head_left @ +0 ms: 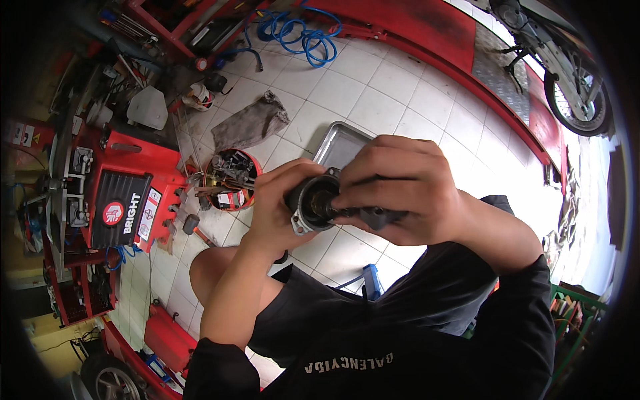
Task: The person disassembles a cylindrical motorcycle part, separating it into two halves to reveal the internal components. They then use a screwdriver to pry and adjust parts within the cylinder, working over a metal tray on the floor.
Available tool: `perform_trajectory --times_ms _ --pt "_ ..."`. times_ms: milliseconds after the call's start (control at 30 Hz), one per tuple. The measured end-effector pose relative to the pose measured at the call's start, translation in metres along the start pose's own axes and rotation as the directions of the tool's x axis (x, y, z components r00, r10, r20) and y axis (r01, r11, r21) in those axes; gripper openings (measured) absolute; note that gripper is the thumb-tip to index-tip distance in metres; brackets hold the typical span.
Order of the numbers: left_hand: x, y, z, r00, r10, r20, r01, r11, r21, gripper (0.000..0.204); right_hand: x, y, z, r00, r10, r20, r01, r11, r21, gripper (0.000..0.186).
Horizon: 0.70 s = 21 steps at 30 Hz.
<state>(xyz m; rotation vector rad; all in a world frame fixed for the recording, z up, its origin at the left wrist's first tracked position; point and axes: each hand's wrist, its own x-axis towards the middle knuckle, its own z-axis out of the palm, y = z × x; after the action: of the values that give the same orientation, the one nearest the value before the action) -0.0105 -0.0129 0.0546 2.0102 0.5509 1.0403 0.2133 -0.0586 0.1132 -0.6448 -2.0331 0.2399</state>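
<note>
My left hand [277, 200] is wrapped round a hollow, round metal housing [301, 221] with a silvery flange and bolt ears. Its open mouth faces up toward me, and brownish parts show inside. Closed over the right side of that mouth is my right hand [407, 190], its fingertips at the rim. It grips a dark, rounded part [379, 217] that sticks out below the fingers; what kind of part it is cannot be made out. Whether this part touches the housing is hidden by the fingers. Both hands are held above my lap.
A metal tray [333, 140] lies on the tiled floor beyond my hands. Left of it are a red-rimmed tub of metal parts [230, 170], a dirty cloth [252, 123], a mallet [192, 225] and a red machine [127, 193]. A motorcycle [567, 73] stands far right; a blue hose [307, 43] lies behind.
</note>
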Motion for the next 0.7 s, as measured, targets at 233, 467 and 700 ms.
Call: perform_trajectory --times_ms 233,467,700 --pt "0.003 0.004 -0.004 0.993 0.059 -0.105 -0.048 0.993 0.105 0.040 -0.005 0.004 -0.007 0.939 0.321 0.121 -0.342 0.903 0.260 0.030" --pt "-0.002 -0.002 -0.002 0.960 -0.276 -0.055 0.265 0.952 -0.153 0.029 -0.009 0.007 0.001 0.437 0.777 0.453 -0.310 -0.343 0.887 0.061" --pt "-0.004 0.005 0.006 0.868 -0.496 -0.022 0.475 0.842 -0.254 0.024 -0.003 0.016 -0.007 0.602 0.686 0.409 -0.232 -0.341 0.911 0.061"
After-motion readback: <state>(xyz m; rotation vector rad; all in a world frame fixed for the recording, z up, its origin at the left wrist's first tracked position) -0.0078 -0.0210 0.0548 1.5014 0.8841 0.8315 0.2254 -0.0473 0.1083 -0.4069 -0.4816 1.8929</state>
